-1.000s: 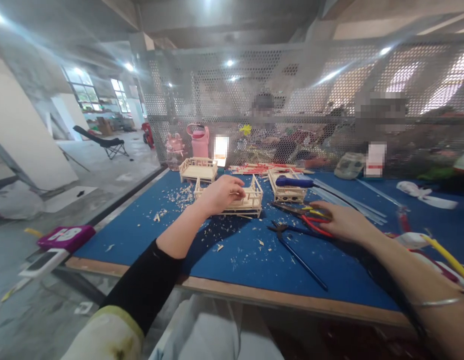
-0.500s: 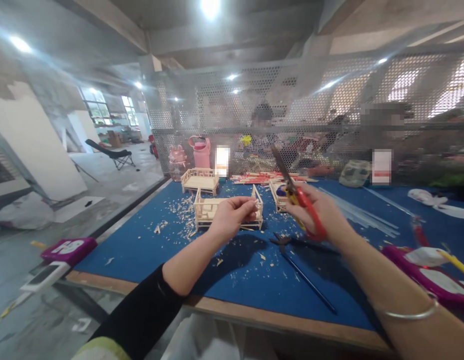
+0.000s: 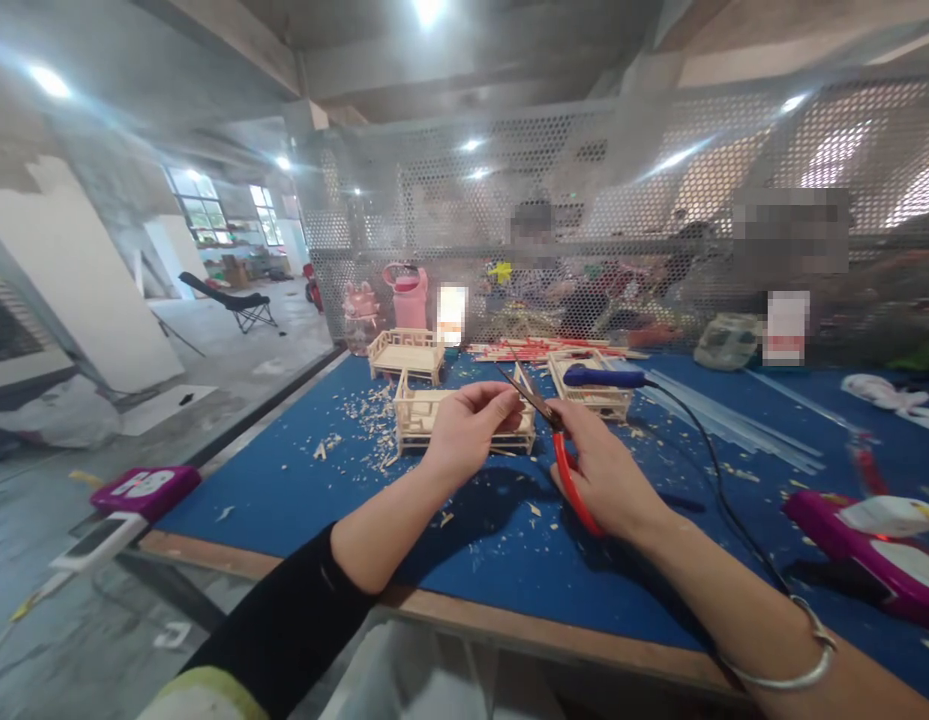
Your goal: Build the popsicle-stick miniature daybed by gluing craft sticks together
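My left hand (image 3: 471, 425) is closed in a pinch in front of a small pale wooden model bench (image 3: 415, 430). What the fingertips hold is too small to make out. In my right hand (image 3: 610, 465) is a pair of red-handled scissors (image 3: 571, 488). Their blades point up and left, slightly parted, with the tips close to my left fingertips. Behind my right hand, a blue-handled corded tool (image 3: 606, 377) lies across another pale wooden model (image 3: 612, 405). A third small wooden bench (image 3: 408, 358) stands farther back on the left.
Wood chips (image 3: 366, 420) litter the blue mat (image 3: 284, 510). Red-tipped sticks (image 3: 546, 350) and clear glue sticks (image 3: 741, 430) lie at the back and right. Purple power strips (image 3: 145, 490) flank the table. A perforated screen (image 3: 434, 220) rises behind, with people beyond it.
My right hand has moved left and lower, swinging the scissors' blades toward my left fingertips. The blue-handled corded tool now shows fully. The dark blue tool that lay nearer me no longer shows.
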Demonstrator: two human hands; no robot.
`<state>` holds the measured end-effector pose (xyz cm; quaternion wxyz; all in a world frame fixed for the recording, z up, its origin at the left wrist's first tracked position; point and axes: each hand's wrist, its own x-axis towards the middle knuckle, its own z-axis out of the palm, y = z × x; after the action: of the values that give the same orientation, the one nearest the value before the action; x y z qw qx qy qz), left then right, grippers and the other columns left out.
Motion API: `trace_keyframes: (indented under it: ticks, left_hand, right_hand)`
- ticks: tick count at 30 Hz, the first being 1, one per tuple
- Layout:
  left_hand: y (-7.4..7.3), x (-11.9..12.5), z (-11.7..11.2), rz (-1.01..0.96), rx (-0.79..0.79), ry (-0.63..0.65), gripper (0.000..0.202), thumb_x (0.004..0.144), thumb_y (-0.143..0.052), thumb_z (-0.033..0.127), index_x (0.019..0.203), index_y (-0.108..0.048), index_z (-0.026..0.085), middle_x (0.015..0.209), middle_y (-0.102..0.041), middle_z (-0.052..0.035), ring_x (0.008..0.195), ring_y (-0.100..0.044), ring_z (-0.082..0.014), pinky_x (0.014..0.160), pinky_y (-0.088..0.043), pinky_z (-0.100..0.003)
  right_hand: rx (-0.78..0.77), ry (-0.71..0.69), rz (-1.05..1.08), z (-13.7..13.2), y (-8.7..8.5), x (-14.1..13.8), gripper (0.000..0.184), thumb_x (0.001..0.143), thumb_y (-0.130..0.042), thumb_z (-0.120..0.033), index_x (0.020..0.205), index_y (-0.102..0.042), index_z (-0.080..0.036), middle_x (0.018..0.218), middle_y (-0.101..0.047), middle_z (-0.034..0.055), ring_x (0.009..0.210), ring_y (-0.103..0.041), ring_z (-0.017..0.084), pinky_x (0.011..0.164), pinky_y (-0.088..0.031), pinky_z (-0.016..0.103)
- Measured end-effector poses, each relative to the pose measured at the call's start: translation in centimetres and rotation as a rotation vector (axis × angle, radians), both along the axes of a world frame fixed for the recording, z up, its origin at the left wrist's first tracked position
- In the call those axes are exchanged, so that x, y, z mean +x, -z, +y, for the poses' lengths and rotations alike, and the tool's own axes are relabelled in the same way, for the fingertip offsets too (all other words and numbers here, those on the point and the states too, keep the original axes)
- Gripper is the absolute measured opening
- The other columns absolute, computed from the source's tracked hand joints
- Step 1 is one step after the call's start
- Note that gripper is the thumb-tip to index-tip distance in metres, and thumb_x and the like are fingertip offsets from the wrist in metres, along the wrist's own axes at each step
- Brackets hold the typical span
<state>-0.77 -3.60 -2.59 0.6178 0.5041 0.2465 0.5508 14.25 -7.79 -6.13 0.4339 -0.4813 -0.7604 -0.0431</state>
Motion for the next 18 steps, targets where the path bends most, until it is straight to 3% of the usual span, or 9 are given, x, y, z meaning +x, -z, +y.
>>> trace_keyframes:
  ticks: [10, 18]
  left_hand:
    - [0.04, 0.00, -0.08, 0.010, 0.027, -0.052, 0.032, 0.049, -0.082, 0.037, 0.064, -0.065, 0.014, 0.056, -0.063, 0.0025, 0.051, -0.056, -0.0069, 0.059, -0.049, -0.024]
    - [0.20, 0.14, -0.21, 0.006, 0.057, -0.069, 0.035, 0.046, -0.082, 0.040, 0.064, -0.066, 0.014, 0.056, -0.063, 0.0022, 0.051, -0.055, -0.0069, 0.058, -0.050, -0.024]
  right_hand:
    - [-0.041, -0.037, 0.023, -0.32, -0.12, -0.18, 0.052, 0.068, -0.043, -0.012, 0.119, -0.046, -0.022, 0.110, -0.058, 0.0101, 0.102, -0.054, 0.024, 0.089, -0.044, 0.043]
    - [-0.053, -0.051, 0.023, -0.47, -0.16, -0.58, 0.053, 0.067, -0.042, -0.011, 0.120, -0.045, -0.019, 0.112, -0.059, 0.0108, 0.103, -0.054, 0.023, 0.089, -0.045, 0.041]
